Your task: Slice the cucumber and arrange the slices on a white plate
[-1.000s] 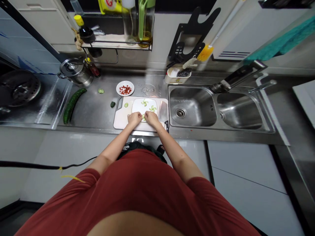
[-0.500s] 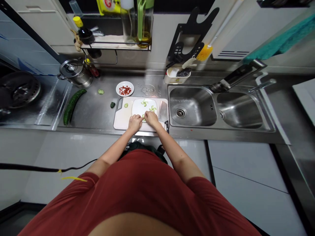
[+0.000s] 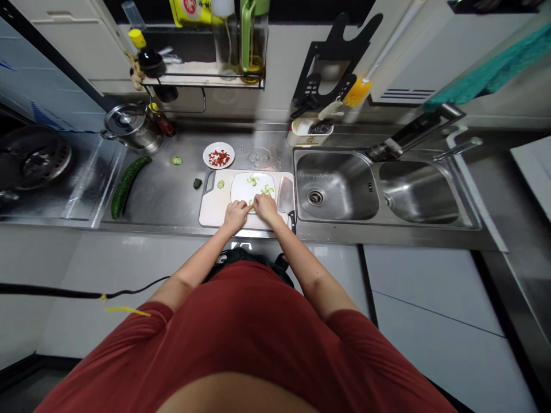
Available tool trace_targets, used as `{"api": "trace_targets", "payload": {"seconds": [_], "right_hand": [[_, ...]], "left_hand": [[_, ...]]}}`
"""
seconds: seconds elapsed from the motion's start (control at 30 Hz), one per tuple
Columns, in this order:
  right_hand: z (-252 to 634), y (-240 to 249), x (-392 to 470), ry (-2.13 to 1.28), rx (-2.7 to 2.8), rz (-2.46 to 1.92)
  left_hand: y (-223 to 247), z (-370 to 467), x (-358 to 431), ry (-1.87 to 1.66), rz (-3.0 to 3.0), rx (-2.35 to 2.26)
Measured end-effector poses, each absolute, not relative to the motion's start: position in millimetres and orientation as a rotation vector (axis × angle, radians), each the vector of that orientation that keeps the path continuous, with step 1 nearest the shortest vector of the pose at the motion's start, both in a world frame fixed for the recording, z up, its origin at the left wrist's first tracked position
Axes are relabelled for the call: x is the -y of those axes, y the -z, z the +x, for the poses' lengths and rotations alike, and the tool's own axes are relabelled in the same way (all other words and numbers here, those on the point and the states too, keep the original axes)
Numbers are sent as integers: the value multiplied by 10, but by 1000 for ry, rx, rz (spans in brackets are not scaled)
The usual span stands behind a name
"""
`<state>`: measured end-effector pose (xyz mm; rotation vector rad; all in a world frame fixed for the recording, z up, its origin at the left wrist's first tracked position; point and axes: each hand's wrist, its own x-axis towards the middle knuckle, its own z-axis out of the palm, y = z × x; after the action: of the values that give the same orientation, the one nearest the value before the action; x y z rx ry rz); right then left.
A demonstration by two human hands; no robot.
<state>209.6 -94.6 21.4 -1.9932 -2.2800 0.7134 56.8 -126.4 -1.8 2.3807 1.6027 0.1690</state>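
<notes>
Both hands meet over the near edge of a white plate [image 3: 241, 184], which lies on a pale cutting board [image 3: 210, 212]. My left hand [image 3: 236, 215] is closed, its fingertips at a small cucumber slice [image 3: 251, 203]. Pinched fingers of my right hand [image 3: 265, 207] are at the same slice from the other side and hide much of it. Farther back on the plate, thin cucumber slices form two pinwheels, one pinwheel [image 3: 252, 180] at the back and another pinwheel [image 3: 267, 190] to the right. A cleaver [image 3: 285, 198] lies on the board's right side.
Behind the board stands a small white dish [image 3: 218, 146] of chopped red pieces. Cucumber slices [image 3: 177, 160], a cucumber end [image 3: 197, 183] and a whole cucumber [image 3: 129, 186] lie leftward. A steel pot [image 3: 131, 129] stands at the back left; a double sink [image 3: 340, 195] adjoins right.
Hardly anything differs. My fingers shift very slightly at the near edge of the plate, and the pinwheels, dish and cleaver stay where they were.
</notes>
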Motion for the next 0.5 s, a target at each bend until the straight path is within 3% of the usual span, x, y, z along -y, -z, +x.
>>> {"api": "trace_targets", "payload": {"seconds": [0.5], "right_hand": [[2163,-183,1055,-619,2247,-2053]], "left_hand": [[2,559,1226,-182,2378,-1586]]}}
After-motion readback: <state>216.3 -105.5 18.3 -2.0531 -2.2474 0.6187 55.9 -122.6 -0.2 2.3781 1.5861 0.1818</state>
